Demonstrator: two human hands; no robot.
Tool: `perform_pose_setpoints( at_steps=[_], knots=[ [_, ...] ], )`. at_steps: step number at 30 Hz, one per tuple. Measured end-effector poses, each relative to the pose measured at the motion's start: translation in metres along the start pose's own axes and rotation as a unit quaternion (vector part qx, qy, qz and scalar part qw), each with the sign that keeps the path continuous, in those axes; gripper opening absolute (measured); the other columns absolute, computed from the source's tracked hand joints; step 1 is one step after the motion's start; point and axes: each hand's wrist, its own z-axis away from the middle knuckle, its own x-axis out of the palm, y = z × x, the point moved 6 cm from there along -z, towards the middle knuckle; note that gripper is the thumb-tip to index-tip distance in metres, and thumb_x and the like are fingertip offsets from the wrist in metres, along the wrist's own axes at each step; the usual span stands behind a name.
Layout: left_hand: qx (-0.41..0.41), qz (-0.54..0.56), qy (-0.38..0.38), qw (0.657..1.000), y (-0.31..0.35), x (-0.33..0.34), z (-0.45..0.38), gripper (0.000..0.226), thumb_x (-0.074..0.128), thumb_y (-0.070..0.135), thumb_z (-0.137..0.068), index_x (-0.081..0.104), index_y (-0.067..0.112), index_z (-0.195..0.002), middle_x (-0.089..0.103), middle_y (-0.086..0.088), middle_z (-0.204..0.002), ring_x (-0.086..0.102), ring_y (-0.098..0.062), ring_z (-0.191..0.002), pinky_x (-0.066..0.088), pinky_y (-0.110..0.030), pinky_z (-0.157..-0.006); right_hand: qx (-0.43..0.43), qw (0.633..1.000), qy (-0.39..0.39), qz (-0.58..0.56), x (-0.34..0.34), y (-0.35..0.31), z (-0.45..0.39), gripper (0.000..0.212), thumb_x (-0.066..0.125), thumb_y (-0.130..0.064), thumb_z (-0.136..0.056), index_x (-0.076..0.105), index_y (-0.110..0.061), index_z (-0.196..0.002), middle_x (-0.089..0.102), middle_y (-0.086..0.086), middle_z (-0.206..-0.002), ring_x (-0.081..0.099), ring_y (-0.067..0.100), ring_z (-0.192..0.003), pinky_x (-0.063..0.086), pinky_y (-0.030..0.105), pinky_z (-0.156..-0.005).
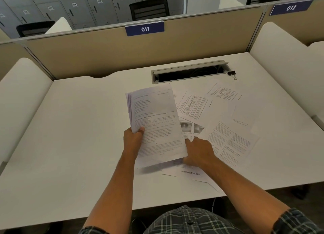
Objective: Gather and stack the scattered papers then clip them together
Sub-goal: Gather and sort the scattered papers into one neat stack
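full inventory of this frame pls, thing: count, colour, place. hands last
held stack of papers: one stack, white printed, lifted above the desk centre
loose papers: several overlapping, exact count unclear, white printed, desk right of centre
binder clip: one, black, far right end of the cable slot
cable slot: one, grey frame with dark opening, back of desk
desk: one, white, foreground
partition: tan, behind the desk
number plates: two, blue, reading 011 and 012, top of partition
lockers: many, grey, background
chairs: two, black, beyond the partition
left hand: grips the stack's lower left edge
right hand: rests on the loose papers, fingers partly hidden by the stack
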Motion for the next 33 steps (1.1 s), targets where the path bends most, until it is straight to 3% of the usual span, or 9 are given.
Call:
perform_pose_setpoints(
  at_steps=[8, 13, 18, 21, 24, 27, 29, 31, 33],
  knots=[
    [-0.004, 0.005, -0.004, 1.0, -0.002, 0.001, 0.003, 0.012, 0.07, 0.025, -0.097, 0.061, 0.032, -0.094, 0.067, 0.013, -0.098, 0.065, -0.011, -0.087, 0.051, -0.022, -0.064, -0.01, 1.0, -0.005, -0.006, -0.005, -0.001, 0.003, 0.057, 0.064, -0.06, -0.081, 0.058, -0.019, -0.12, 0.059, 0.006, -0.102, 0.065, 0.024, -0.089, 0.043, 0.031, -0.067],
    [-0.005, 0.011, -0.001, 1.0, -0.004, -0.002, 0.004, 0.012, 0.071, 0.026, -0.097, 0.06, 0.032, -0.095, 0.067, 0.013, -0.099, 0.066, -0.012, -0.087, 0.051, -0.023, -0.065, 0.008, 1.0, -0.019, -0.01, -0.002, -0.002, 0.011, 0.056, 0.07, -0.028, -0.082, 0.048, -0.014, -0.131, 0.061, 0.009, -0.103, 0.063, 0.025, -0.092, 0.043, 0.032, -0.064],
    [-0.008, 0.01, -0.006, 1.0, -0.006, -0.001, 0.005, 0.012, 0.071, 0.027, -0.097, 0.06, 0.033, -0.094, 0.067, 0.012, -0.099, 0.066, -0.011, -0.086, 0.051, -0.023, -0.063, 0.041, 0.999, 0.004, -0.006, -0.009, 0.012, 0.014, 0.071, 0.061, -0.01, -0.093, 0.026, -0.007, -0.155, 0.069, 0.008, -0.108, 0.069, 0.026, -0.093, 0.049, 0.034, -0.066],
    [-0.01, 0.017, -0.01, 1.0, -0.008, 0.0, 0.006, 0.012, 0.071, 0.028, -0.097, 0.061, 0.032, -0.1, 0.067, 0.014, -0.099, 0.066, -0.011, -0.087, 0.053, -0.022, -0.064, 0.08, 0.995, 0.051, -0.035, -0.03, 0.026, 0.014, 0.065, 0.059, -0.014, -0.097, 0.029, -0.01, -0.154, 0.073, 0.003, -0.108, 0.072, 0.022, -0.088, 0.058, 0.034, -0.07],
    [-0.017, 0.023, -0.015, 0.999, -0.009, 0.002, 0.007, 0.013, 0.071, 0.026, -0.097, 0.06, 0.033, -0.1, 0.068, 0.015, -0.099, 0.067, -0.01, -0.087, 0.054, -0.021, -0.064, 0.111, 0.981, 0.155, -0.039, -0.067, 0.03, 0.021, 0.067, 0.066, -0.021, -0.097, 0.035, -0.012, -0.155, 0.073, 0.001, -0.095, 0.068, 0.018, -0.067, 0.059, 0.031, -0.06],
    [-0.019, 0.023, -0.025, 0.999, -0.009, 0.008, 0.01, 0.013, 0.07, 0.025, -0.097, 0.061, 0.034, -0.099, 0.069, 0.015, -0.1, 0.068, -0.01, -0.087, 0.055, -0.018, -0.06, 0.036, 0.933, 0.355, -0.05, -0.106, 0.011, 0.039, 0.062, 0.077, 0.0, -0.083, 0.058, -0.001, -0.142, 0.074, 0.01, -0.081, 0.054, 0.019, -0.043, 0.048, 0.025, -0.043],
    [-0.018, 0.026, -0.037, 0.999, -0.009, 0.014, 0.013, 0.016, 0.07, 0.023, -0.097, 0.062, 0.032, -0.107, 0.069, 0.013, -0.102, 0.069, -0.011, -0.09, 0.055, -0.019, -0.061, -0.061, 0.877, 0.473, -0.054, -0.12, -0.01, 0.052, 0.052, 0.069, 0.006, -0.083, 0.064, 0.003, -0.135, 0.076, 0.014, -0.084, 0.058, 0.021, -0.044, 0.049, 0.027, -0.043],
    [-0.023, 0.033, -0.053, 0.998, -0.009, 0.02, 0.015, 0.019, 0.071, 0.02, -0.096, 0.064, 0.028, -0.111, 0.072, 0.01, -0.104, 0.071, -0.012, -0.091, 0.057, -0.018, -0.062, -0.17, 0.858, 0.482, -0.052, -0.121, -0.038, 0.057, 0.047, 0.054, 0.003, -0.089, 0.063, 0.002, -0.135, 0.078, 0.016, -0.101, 0.07, 0.024, -0.06, 0.056, 0.032, -0.049],
    [-0.029, 0.038, -0.071, 0.996, -0.006, 0.026, 0.019, 0.017, 0.074, 0.021, -0.093, 0.067, 0.031, -0.106, 0.076, 0.01, -0.099, 0.074, -0.01, -0.087, 0.058, -0.016, -0.059, -0.249, 0.868, 0.428, -0.038, -0.108, -0.063, 0.057, 0.043, 0.053, -0.002, -0.097, 0.06, -0.001, -0.139, 0.074, 0.018, -0.12, 0.077, 0.028, -0.083, 0.062, 0.038, -0.061]
  ],
)
